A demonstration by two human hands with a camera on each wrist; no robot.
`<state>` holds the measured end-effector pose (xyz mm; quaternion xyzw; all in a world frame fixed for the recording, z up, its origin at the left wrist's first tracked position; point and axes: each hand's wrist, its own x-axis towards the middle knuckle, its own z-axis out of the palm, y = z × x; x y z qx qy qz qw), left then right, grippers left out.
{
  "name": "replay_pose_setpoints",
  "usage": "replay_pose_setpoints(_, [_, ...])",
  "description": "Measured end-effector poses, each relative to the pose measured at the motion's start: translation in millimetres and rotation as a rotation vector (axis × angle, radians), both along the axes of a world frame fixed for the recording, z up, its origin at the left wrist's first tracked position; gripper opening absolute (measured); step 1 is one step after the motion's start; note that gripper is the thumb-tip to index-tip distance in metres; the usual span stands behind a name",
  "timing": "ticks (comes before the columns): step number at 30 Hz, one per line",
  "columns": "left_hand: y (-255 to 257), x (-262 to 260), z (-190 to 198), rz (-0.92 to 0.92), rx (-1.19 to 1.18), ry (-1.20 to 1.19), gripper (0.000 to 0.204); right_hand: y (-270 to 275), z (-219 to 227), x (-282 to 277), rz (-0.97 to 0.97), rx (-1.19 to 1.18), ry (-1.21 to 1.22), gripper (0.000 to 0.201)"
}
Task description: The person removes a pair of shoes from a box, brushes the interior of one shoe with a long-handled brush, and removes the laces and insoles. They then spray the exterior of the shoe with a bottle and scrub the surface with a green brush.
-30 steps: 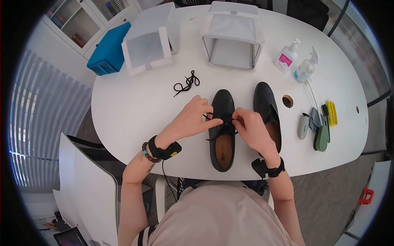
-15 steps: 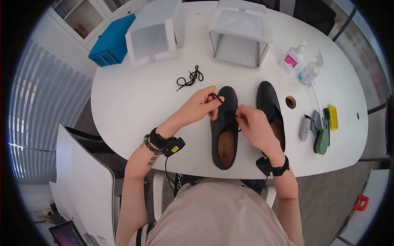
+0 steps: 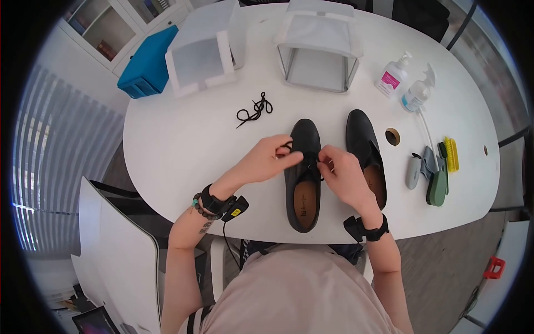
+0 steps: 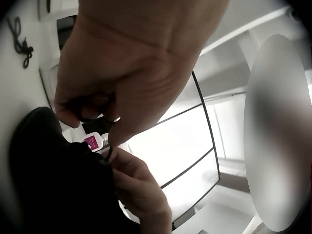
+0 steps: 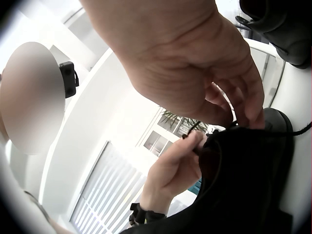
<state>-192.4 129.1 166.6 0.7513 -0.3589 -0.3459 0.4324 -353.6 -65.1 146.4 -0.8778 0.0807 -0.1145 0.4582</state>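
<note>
A black lace-up shoe (image 3: 305, 136) stands on the white table, toe pointing away, its tan insole (image 3: 305, 201) showing. At its left edge, my left hand (image 3: 261, 161) holds a black shoelace (image 3: 287, 146) hooked round its curled fingers, the thumb reaching over the shoe's throat. My right hand (image 3: 346, 173) pinches at the lacing from the right side, its fingertips close over the eyelets. In the right wrist view a lace end (image 5: 303, 130) trails past the right fingertips. The second black shoe (image 3: 361, 133) stands to the right, without visible laces.
Beyond the hands lies a loose black shoelace (image 3: 255, 110). Two translucent boxes (image 3: 203, 64) and a blue case (image 3: 149, 64) stand at the back. Pump bottles (image 3: 392, 77), a yellow brush (image 3: 451, 155), a green brush (image 3: 437, 189) and a grey bottle (image 3: 413, 171) are at the right.
My left hand drew the lace up and away from the eyelets, then came back lower toward the shoe's throat. The right hand stays pinched at the lacing.
</note>
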Motion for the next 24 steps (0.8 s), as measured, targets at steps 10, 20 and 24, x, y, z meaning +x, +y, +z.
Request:
replay_pose_setpoints(10, [-11.1,-4.6,6.7,-0.186,-0.337,-0.244,0.015,1.9,9.4,-1.1,0.022,0.089,-0.069,0.015])
replay_pose_setpoints(20, [-12.1,-1.1,27.1,-0.202,-0.287,-0.549,0.021,-8.9,13.7,-12.4,-0.235,0.675,-0.180,0.009])
replay_pose_setpoints(24, [-11.5,-11.2,18.5,-0.291,-0.158,-0.633,0.011,-21.9,15.0,-17.2,-0.260,0.636,-0.158,0.013])
